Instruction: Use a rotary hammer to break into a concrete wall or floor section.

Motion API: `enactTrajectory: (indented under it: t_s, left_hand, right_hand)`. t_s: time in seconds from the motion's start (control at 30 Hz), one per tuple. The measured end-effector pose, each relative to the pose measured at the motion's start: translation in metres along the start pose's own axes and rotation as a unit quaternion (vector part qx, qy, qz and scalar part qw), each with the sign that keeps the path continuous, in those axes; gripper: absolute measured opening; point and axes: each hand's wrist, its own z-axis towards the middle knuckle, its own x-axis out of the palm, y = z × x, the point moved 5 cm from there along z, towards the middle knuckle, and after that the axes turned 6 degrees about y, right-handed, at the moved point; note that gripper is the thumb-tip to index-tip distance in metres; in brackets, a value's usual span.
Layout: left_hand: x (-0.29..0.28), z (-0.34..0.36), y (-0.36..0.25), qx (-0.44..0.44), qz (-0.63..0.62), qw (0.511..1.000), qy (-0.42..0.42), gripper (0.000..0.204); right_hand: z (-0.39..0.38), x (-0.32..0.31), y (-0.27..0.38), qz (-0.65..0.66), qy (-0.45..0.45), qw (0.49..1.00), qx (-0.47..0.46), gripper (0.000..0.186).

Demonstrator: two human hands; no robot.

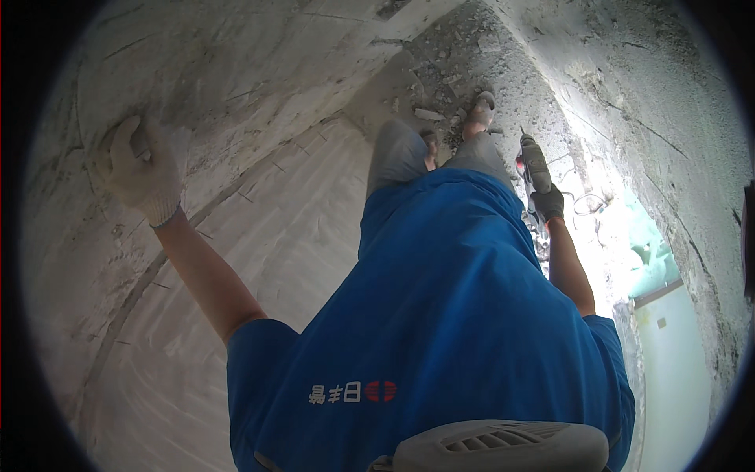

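Observation:
My left hand (149, 177), in a pale knitted work glove, is up at the rough grey concrete wall (259, 55) on the left. Its fingers are spread, with a gap between them; a small greyish patch shows in that gap, but I cannot make out what it is. Low on the right side, my right hand (549, 203) wears a dark-looking glove. It is closed round the handle of a power drill (535, 167), grey with a bit of red, its bit pointing away from me. The drill hangs beside my right leg, apart from the wall.
Broken rubble (464, 67) covers the floor around my feet. Short thin spikes (246, 197) stick out along a seam beside a pale smeared surface (259, 259). Cable loops (588, 203) lie in bright light to the right, near a greenish sheet (649, 236) and another rough wall (629, 86).

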Motion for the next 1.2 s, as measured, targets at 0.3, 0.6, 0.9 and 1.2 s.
enactTrajectory:
  t_s: [0.3,0.6,0.9,1.2]
  left_hand:
    - [0.007,-0.005,0.008,0.074,0.104,0.990,-0.067,0.017]
    - [0.016,-0.001,0.008,0.156,0.076,0.973,-0.150,0.011]
    - [0.009,-0.004,0.005,0.185,0.016,0.953,-0.238,0.008]
    - [0.002,-0.008,0.008,0.166,-0.043,0.959,-0.227,0.011]
  right_hand:
    - [-0.040,0.019,-0.033,0.101,0.012,0.994,0.047,0.041]
    - [-0.107,0.060,-0.061,0.194,-0.032,0.972,0.125,0.047]
    - [-0.168,0.108,-0.069,0.263,-0.050,0.952,0.148,0.047]
    - [-0.183,0.136,-0.074,0.150,-0.087,0.981,0.087,0.046]
